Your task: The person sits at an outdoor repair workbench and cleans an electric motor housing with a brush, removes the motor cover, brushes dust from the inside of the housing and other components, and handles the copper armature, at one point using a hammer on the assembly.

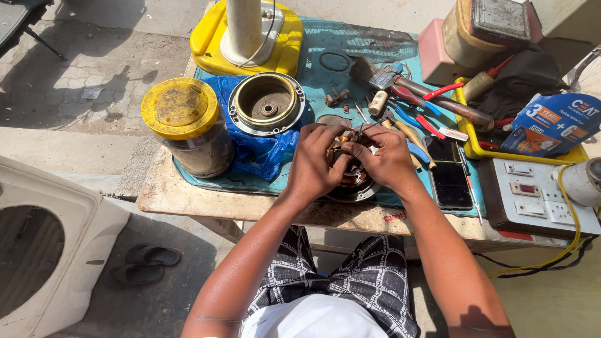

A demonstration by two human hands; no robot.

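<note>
Motor stator with copper windings (352,172) at front edge of worktop (188,194), on teal mat. Left hand (313,164) and right hand (383,158) both gripping it, fingers curled over top. Round metal housing (267,103) behind on blue bag; yellow-lidded jar (186,125) left; phone (449,172) right.

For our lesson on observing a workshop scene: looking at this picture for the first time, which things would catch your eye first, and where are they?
First, the left hand and right hand, both gripping a round motor part with copper windings at the table's front edge. Next, the jar with a yellow lid at the left, beside an open round metal housing lying on a blue bag. To the right lie a hammer and a dark phone.
</note>
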